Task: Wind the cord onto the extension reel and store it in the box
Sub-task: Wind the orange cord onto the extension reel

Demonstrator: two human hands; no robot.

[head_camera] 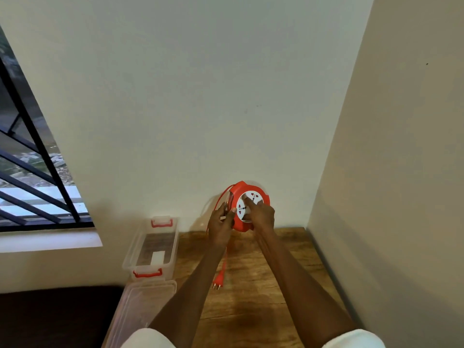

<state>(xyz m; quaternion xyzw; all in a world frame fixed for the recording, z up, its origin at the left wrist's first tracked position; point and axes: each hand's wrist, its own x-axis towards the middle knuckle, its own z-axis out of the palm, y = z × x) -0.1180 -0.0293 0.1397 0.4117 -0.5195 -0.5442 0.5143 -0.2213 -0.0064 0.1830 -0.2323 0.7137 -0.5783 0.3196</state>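
My left hand [221, 228] grips the reel [247, 205] above the table's [263, 285] far edge; right fingers [251, 203] press its face, cord [224, 259] dangling.

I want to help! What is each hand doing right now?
Left hand: closed, gripping the reel by its edge.
Right hand: fingers on the reel's white face.
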